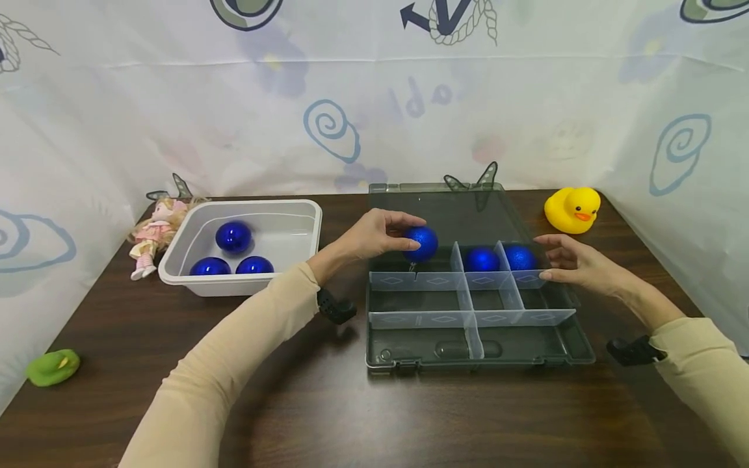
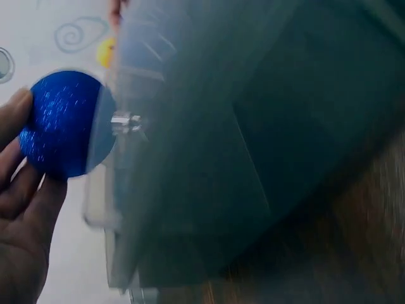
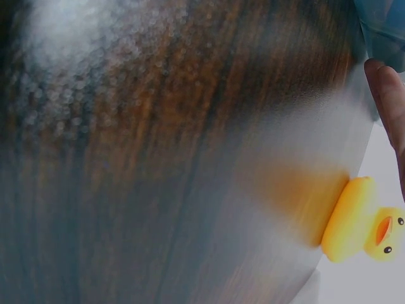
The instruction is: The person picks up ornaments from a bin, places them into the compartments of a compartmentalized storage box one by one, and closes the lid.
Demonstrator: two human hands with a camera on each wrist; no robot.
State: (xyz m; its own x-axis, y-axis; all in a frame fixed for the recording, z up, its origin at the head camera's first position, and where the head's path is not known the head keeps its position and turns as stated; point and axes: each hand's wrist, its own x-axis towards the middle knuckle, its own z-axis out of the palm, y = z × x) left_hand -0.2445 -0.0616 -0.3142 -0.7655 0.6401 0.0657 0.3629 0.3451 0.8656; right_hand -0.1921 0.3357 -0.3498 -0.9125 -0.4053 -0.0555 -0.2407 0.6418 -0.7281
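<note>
Ball in hand: a glittery blue ball [image 1: 422, 243] is above the left rear compartment of a divided case [image 1: 526, 341] on the bench [image 1: 328, 403]. Being round, it shows no long axis; its wire hook [image 1: 412, 267] points down in the head view.
Left hand: the left hand [image 1: 380, 234] pinches the ball between thumb and fingers, reaching in from the left.
Right hand: the right hand [image 1: 579, 263] is at the case's right rear side, thumb and fingers apart and loosely bent; whether it presses the wall, one cannot tell.
Case: two blue balls [image 1: 500, 259] sit in neighbouring rear compartments, a clear divider between them; the lid [image 1: 456, 218] lies back.
Bench left: a white tub [image 1: 287, 237] holds three shiny blue balls [image 1: 233, 237], with a doll [image 1: 157, 234] beside it and a green toy [image 1: 53, 368] nearer the front.
Bench right: a yellow duck [image 1: 572, 210] sits behind the right hand.
Left wrist view: it alone gives a close look at the ball's silvery cap [image 2: 126, 122], pointing toward the case.
Hard to see: in that view, hazy plastic veils the ball's edge and the case blurs; the right wrist view cuts off most of the right hand.
</note>
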